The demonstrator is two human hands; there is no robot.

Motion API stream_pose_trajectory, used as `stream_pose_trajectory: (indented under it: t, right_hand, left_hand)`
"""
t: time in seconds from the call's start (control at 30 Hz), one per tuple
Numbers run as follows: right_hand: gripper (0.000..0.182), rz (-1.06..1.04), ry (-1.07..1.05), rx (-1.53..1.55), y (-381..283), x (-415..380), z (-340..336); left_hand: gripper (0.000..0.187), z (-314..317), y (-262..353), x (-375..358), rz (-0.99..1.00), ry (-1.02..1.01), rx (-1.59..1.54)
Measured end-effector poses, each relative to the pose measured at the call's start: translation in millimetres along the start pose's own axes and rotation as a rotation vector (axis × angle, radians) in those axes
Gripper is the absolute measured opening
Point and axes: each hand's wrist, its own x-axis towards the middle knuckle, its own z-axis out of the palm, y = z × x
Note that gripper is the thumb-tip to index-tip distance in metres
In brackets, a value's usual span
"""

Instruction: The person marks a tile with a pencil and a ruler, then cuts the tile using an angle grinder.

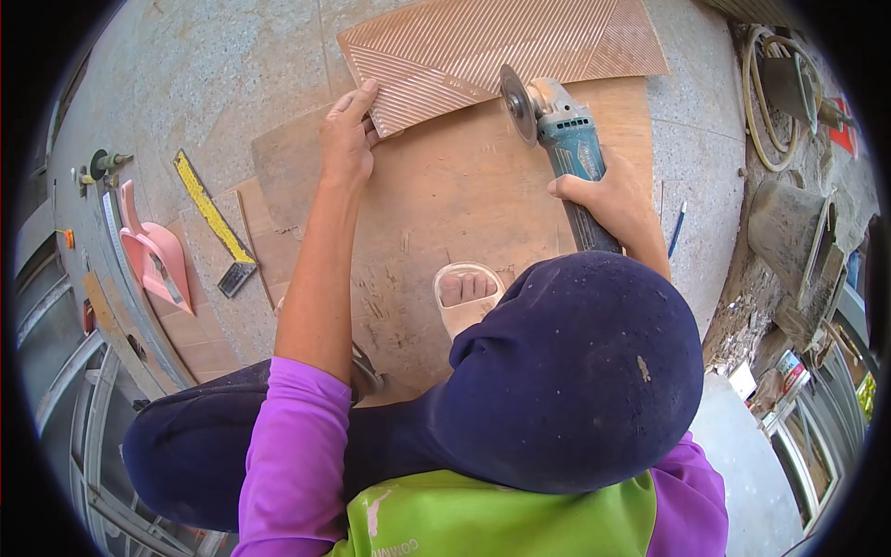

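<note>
At nine o'clock a pink dustpan [158,255] lies on the floor, a yellow level [215,223] just right of it. The left hand [347,139], at eleven o'clock, presses flat, fingers spread, on the near corner of the ribbed tile [464,51]. The tile rests on a plywood board [445,204]. At one o'clock the right hand [608,200] is clenched around the grinder [566,148], its disc [513,102] at the tile's edge. A coiled hose [756,102] lies at two o'clock.
</note>
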Motion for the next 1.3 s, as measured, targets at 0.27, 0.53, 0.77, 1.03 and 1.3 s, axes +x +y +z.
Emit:
stream_pose_trajectory:
  t: [0.27,0.53,0.77,1.03,1.3]
  right_hand:
    - [0.061,0.024,-0.007,-0.009,-1.1,-0.1,1.3]
    - [0.062,0.008,0.001,-0.016,-0.1,-1.0,0.8]
    - [0.061,0.018,-0.008,-0.009,0.7,0.4,1.0]
    - [0.061,0.007,0.0,-0.025,1.1,0.7,0.7]
    - [0.061,-0.025,-0.003,-0.029,5.5,2.9,0.0]
  left_hand:
    - [0.034,-2.6,-1.0,1.2,0.005,-0.012,0.004]
    - [0.029,-0.5,2.8,-1.6,-0.017,-0.015,0.034]
    - [0.029,-0.6,1.6,-1.4,-0.017,-0.007,0.043]
    - [0.03,-1.0,1.8,-0.6,-0.014,-0.007,0.031]
    - [0.033,-0.6,-1.1,0.9,0.005,0.008,0.013]
